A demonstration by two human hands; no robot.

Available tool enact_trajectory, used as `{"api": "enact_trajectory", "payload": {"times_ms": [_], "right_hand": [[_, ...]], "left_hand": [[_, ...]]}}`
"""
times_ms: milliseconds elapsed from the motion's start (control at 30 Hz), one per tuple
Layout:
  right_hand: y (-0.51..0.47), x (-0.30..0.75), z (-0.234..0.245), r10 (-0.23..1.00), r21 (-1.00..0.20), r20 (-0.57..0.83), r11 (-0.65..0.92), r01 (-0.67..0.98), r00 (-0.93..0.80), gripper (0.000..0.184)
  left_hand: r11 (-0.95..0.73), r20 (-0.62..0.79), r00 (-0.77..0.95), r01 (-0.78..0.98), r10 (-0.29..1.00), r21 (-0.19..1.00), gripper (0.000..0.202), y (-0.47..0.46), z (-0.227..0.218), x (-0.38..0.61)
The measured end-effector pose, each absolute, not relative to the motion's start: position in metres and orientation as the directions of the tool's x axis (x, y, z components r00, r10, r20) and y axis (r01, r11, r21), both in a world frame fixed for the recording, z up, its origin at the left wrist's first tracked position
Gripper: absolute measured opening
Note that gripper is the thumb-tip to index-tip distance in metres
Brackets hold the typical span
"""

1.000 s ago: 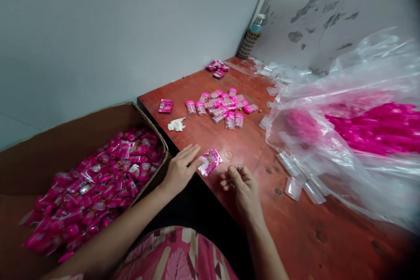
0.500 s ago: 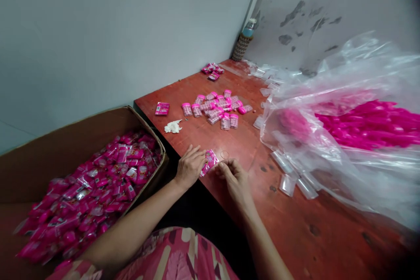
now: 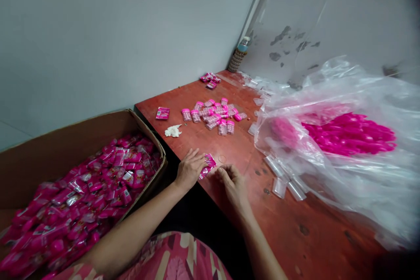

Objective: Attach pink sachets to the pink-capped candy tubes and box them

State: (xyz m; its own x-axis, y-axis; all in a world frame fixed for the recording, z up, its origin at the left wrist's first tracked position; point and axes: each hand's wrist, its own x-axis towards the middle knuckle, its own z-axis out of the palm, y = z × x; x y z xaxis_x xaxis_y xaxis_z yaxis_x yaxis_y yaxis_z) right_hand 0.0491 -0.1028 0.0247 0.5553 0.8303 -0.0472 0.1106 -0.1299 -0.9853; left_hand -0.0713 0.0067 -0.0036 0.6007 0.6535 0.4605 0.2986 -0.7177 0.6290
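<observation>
By the near table edge, my left hand (image 3: 190,169) grips the left side of a small printed pink packet (image 3: 208,165), its fingers laid over that side. The thumb is hidden. Just right of the packet, my right hand (image 3: 231,182) is closed in a pinch, thumb against fingers. Whatever it pinches is too small to make out. A thin rubber band (image 3: 222,158) lies on the table beyond those fingertips. Farther back is a cluster of small clear jars (image 3: 213,113) with pink lids and pale pink beads or sweets inside.
A cardboard box (image 3: 149,133) full of pink packets stands left of the red table (image 3: 236,148). A large clear plastic bag (image 3: 344,179) with bright pink pieces covers the right. Clear empty jars (image 3: 285,177), white crumpled tissue (image 3: 173,131) and a bottle (image 3: 239,54) are about.
My right fingertips have drawn slightly away from the packet's right edge. The packet is turned a little in my left hand. The camera view has shifted slightly.
</observation>
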Motion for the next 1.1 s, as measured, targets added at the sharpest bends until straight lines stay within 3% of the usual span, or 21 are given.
{"api": "enact_trajectory", "payload": {"times_ms": [233,367,433,533,600,667,700,733,900,1100], "right_hand": [[-0.075,0.040,0.028,0.791,-0.977,-0.129,0.002,-0.213,0.598,0.032],[-0.064,0.050,0.038,0.806,-0.970,-0.120,0.028,-0.240,0.579,0.025],[-0.063,0.058,0.046,0.857,-0.983,-0.107,-0.014,-0.184,0.504,0.025],[-0.060,0.070,0.056,0.935,-0.994,-0.107,-0.091,-0.061,0.339,0.027],[-0.052,0.085,0.062,0.964,-0.981,-0.101,-0.138,0.137,0.244,0.025],[-0.035,0.110,0.067,0.961,-0.879,-0.080,-0.192,0.436,0.263,0.018],[-0.023,0.128,0.069,0.944,-0.762,-0.043,-0.243,0.601,0.327,0.016],[-0.010,0.148,0.071,0.910,-0.693,-0.005,-0.302,0.655,0.414,0.018],[0.054,0.247,0.070,0.769,-0.473,0.094,-0.525,0.708,0.633,0.026],[0.069,0.281,0.040,0.748,-0.265,0.058,-0.627,0.733,0.661,0.022]], "left_hand": [[-0.594,0.461,0.507,0.131,0.728,0.794,0.024,-0.003,0.013,-0.066],[-0.342,0.263,0.504,0.069,0.823,0.937,0.030,0.000,0.034,-0.067],[-0.121,0.067,0.567,0.059,0.821,0.991,0.031,0.005,0.040,-0.068],[0.110,-0.151,0.695,0.103,0.703,0.989,0.028,0.013,0.041,-0.068],[0.234,-0.247,0.712,0.119,0.657,0.965,0.031,0.015,0.039,-0.066],[0.335,-0.316,0.691,0.112,0.650,0.936,0.030,0.015,0.037,-0.065],[0.361,-0.337,0.677,0.112,0.654,0.926,0.030,0.015,0.037,-0.065],[0.373,-0.351,0.663,0.115,0.661,0.921,0.031,0.014,0.036,-0.065],[0.376,-0.374,0.586,0.125,0.719,0.918,0.033,0.019,0.032,-0.066],[0.419,-0.427,0.470,0.128,0.772,0.899,0.030,0.034,0.024,-0.065]]}}
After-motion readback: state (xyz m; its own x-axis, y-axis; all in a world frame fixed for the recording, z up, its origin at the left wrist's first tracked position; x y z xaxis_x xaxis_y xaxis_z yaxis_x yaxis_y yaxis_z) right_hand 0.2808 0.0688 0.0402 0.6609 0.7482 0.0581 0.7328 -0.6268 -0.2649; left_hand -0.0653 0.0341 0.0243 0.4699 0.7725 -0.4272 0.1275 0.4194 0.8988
